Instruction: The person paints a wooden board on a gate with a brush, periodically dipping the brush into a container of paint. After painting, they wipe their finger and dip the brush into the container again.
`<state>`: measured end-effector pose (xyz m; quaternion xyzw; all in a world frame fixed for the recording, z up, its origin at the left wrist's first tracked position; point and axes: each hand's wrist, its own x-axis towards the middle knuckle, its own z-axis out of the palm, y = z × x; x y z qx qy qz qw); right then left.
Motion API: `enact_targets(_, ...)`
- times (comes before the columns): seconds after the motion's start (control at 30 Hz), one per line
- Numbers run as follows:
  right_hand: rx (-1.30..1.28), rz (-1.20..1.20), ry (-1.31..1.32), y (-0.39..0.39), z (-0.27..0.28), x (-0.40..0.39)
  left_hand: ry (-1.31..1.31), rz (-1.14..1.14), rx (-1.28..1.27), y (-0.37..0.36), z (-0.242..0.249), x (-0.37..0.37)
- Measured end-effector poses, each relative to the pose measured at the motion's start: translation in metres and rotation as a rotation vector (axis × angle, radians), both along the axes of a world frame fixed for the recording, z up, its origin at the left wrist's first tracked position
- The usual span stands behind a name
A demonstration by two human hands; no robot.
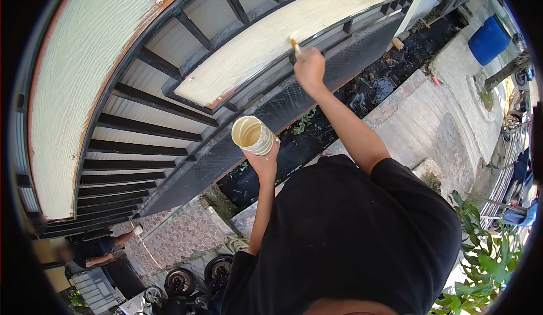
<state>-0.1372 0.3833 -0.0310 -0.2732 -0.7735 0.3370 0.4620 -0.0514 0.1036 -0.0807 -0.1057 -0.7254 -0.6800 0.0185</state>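
Note:
My right hand is closed around a paintbrush. The brush tip is at the surface of a cream-coated panel with a wood-grain texture, set in a black metal gate. Brown shows along the panel's lower edge. Lower and to the left, my left hand grips a ribbed, cream-coloured cup from below. The cup's mouth faces up, and pale paint seems to coat its inside.
A dark drainage ditch runs below the gate, beside a concrete walkway. A blue barrel stands at the upper right. A larger pale panel fills the left. Another person is at lower left, near motorcycle wheels.

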Motion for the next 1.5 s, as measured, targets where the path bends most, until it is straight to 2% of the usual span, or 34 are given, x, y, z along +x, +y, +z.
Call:
enact_targets(0.03,-0.036,0.102,-0.078,-0.030,0.005,0.003,0.001,-0.010,0.000,0.000,0.000,0.000)
enact_targets(0.07,-0.095,0.269,-0.036,-0.053,0.009,0.009,-0.005,-0.017,0.019,0.001,0.000,0.000)
enact_targets(0.13,-0.024,0.493,-0.092,-0.075,0.011,0.018,-0.011,-0.023,0.041,0.003,0.003,0.000)
enact_targets(0.2,0.066,0.449,-0.030,-0.061,0.010,0.014,-0.031,-0.041,0.029,0.000,0.005,0.002)
enact_targets(0.37,-0.096,-0.028,-0.166,0.049,0.028,0.022,-0.030,-0.034,0.047,-0.016,0.008,0.008)
enact_targets(0.4,-0.078,-0.144,-0.194,0.060,0.031,0.027,-0.035,-0.028,0.046,-0.020,0.009,0.010)
enact_targets(0.43,-0.069,-0.132,-0.194,0.066,0.030,0.024,-0.035,-0.014,0.053,-0.022,0.011,0.010)
enact_targets(0.5,-0.088,-0.300,-0.119,0.068,0.023,0.020,-0.065,0.011,0.060,-0.028,0.014,0.012)
enact_targets(0.6,0.140,-0.062,-0.150,-0.001,0.023,-0.009,-0.037,0.033,0.045,-0.032,0.003,0.009)
enact_targets(0.63,0.152,0.003,-0.075,-0.036,0.024,-0.011,-0.038,0.030,0.053,-0.031,0.002,0.007)
enact_targets(0.7,0.059,0.320,-0.078,-0.091,0.040,0.005,-0.039,0.024,0.049,-0.028,0.000,0.005)
enact_targets(0.73,0.114,0.417,-0.072,-0.103,0.039,0.010,-0.042,0.026,0.057,-0.026,0.003,0.005)
enact_targets(0.8,0.040,0.487,-0.123,-0.095,0.044,0.014,-0.028,0.002,0.021,-0.025,0.009,0.006)
enact_targets(0.87,-0.003,0.322,-0.161,-0.047,0.042,0.007,-0.032,-0.001,0.022,-0.029,0.017,0.009)
enact_targets(0.9,-0.136,0.261,-0.257,-0.017,0.053,0.009,-0.033,-0.011,0.021,-0.029,0.019,0.010)
enact_targets(1.03,-0.016,-0.183,-0.280,0.112,0.041,0.031,-0.033,-0.011,0.025,-0.041,0.017,0.011)
enact_targets(1.07,-0.038,-0.293,-0.253,0.126,0.042,0.034,-0.024,0.003,0.016,-0.043,0.018,0.011)
enact_targets(1.1,-0.036,-0.289,-0.257,0.127,0.044,0.030,-0.019,0.015,0.003,-0.044,0.018,0.012)
enact_targets(1.17,-0.154,-0.360,-0.137,0.127,0.046,0.022,-0.022,0.014,0.011,-0.044,0.018,0.010)
enact_targets(1.2,-0.289,-0.272,0.086,0.118,0.033,0.005,-0.020,0.011,0.020,-0.042,0.018,0.010)
enact_targets(1.23,-0.489,-0.137,0.216,0.113,0.014,-0.015,-0.025,0.005,0.009,-0.041,0.017,0.009)
enact_targets(1.27,-0.689,-0.110,0.286,0.097,0.001,-0.034,-0.023,-0.002,0.007,-0.039,0.017,0.008)
enact_targets(1.33,-0.827,0.035,0.314,0.035,0.012,-0.033,-0.010,-0.020,0.006,-0.035,0.017,0.008)
enact_targets(1.37,-0.972,0.142,0.238,0.003,0.045,-0.011,-0.009,-0.026,0.004,-0.033,0.015,0.007)
enact_targets(1.4,-0.972,0.137,0.242,0.002,0.047,-0.001,-0.007,-0.048,0.002,-0.033,0.013,0.005)
enact_targets(1.47,-1.136,0.363,0.109,0.015,0.048,0.016,-0.005,-0.075,-0.002,-0.031,0.014,0.004)
enact_targets(1.5,-1.125,0.307,0.137,0.030,0.050,0.019,-0.012,-0.078,0.011,-0.029,0.020,0.004)
